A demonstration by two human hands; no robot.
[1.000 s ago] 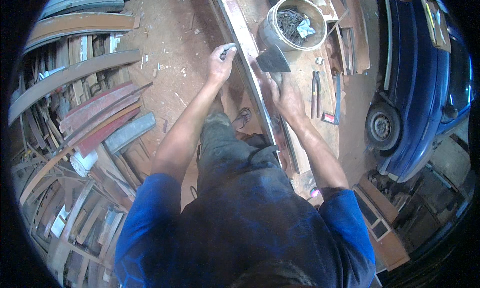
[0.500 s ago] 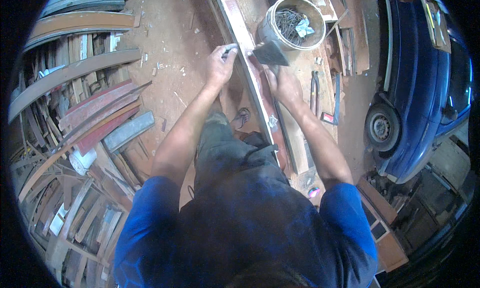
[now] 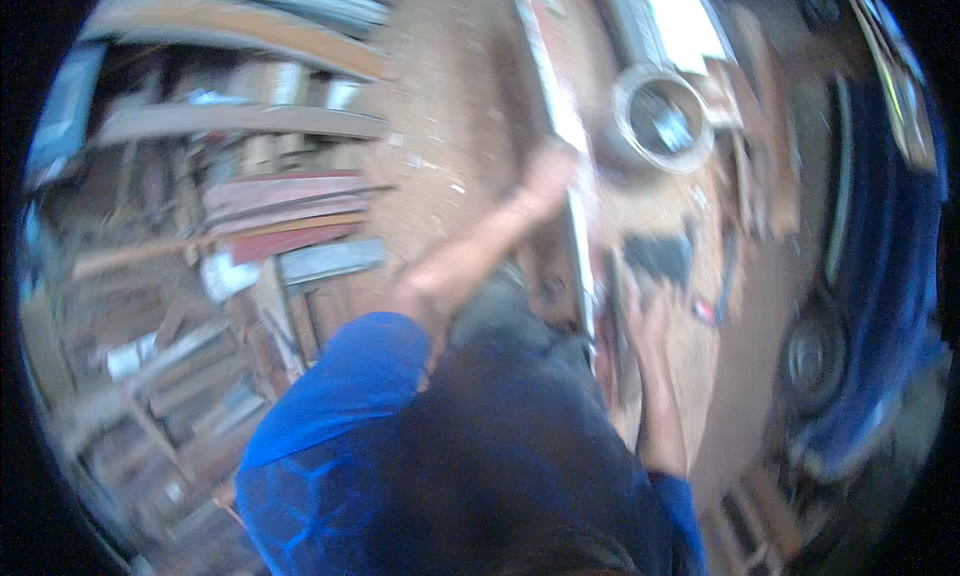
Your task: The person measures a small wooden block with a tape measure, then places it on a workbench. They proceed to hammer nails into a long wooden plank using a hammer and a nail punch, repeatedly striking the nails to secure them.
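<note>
A long reddish board with a pale edge (image 3: 566, 116) runs away from my body. My left hand (image 3: 553, 168) is at this edge, its fingers smeared by motion, so its grip does not show. To the right of the board, my right hand (image 3: 650, 316) is low over the bench, fingers apart. Just beyond its fingertips lies a dark, flat, squarish blade-like tool (image 3: 658, 257); its handle cannot be made out.
A whitish bucket (image 3: 622, 126) stands on the bench beyond the tool, nails and a pale blue scrap inside. Wood offcuts (image 3: 290, 211) are piled at left. A blue car (image 3: 880, 276) stands at right. A dark bar with a red patch (image 3: 706, 311) lies by my right hand.
The view has swung, blurring everything. My right hand has moved back from the board with the blade-like tool, which now lies beyond its fingers. My left hand stays by the board.
</note>
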